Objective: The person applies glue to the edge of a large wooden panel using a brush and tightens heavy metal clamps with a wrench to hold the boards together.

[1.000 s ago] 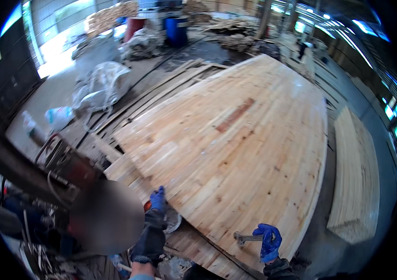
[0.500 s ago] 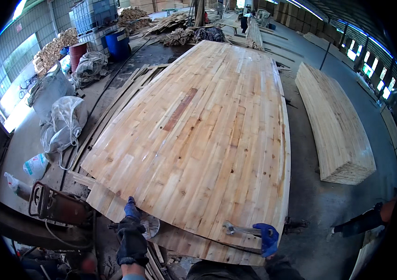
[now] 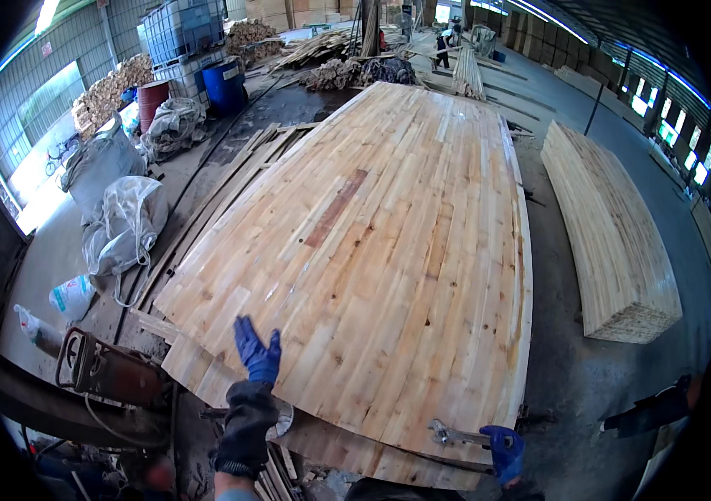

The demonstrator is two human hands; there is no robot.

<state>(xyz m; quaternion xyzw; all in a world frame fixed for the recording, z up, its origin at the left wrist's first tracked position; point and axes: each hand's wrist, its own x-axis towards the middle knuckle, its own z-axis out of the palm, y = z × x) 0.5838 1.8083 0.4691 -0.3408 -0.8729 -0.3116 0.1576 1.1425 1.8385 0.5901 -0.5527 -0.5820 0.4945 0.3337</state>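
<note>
A large panel of glued wooden strips (image 3: 355, 275) stretches away in front of me, with a darker reddish strip in its middle. My left hand (image 3: 258, 349), in a blue glove, is over the panel's near left edge with its fingers spread and nothing in it; whether it touches the wood I cannot tell. At the near right corner my right hand (image 3: 504, 453), also gloved in blue, is closed around a metal wrench (image 3: 456, 434). The wrench's jaw points left, low over the panel. Under the near edge another wooden panel (image 3: 347, 451) sticks out.
A stack of wooden panels (image 3: 614, 234) lies on the right. Left are a rusty machine (image 3: 113, 367), white sacks (image 3: 126, 225), a blue barrel (image 3: 223, 87) and a red drum (image 3: 152, 104). A person (image 3: 442, 48) stands far back; another person's dark-clothed limb (image 3: 648, 413) shows at right.
My left hand has moved up from the panel's edge to over its surface, and its fingers have spread. The right hand still holds the wrench. The whole view has shifted slightly.
</note>
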